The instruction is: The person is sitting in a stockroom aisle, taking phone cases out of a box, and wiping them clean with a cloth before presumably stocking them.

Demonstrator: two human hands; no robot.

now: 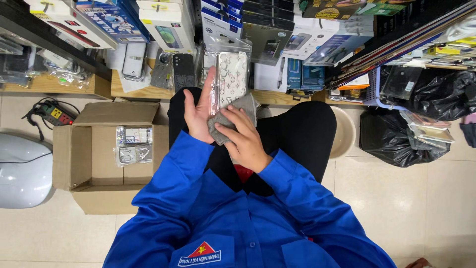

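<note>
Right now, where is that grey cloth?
In the head view, the grey cloth is at centre, pressed by the right hand against the patterned phone case that the left hand holds up.

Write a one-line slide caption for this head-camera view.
Left hand holds a patterned phone case while right hand presses a grey cloth against it.

Single head view, looking steeply down, close over lap and floor.

white boxes (168,22) top shelf | brown carton (99,154) floor left | clear packets (134,145) inside
</note>
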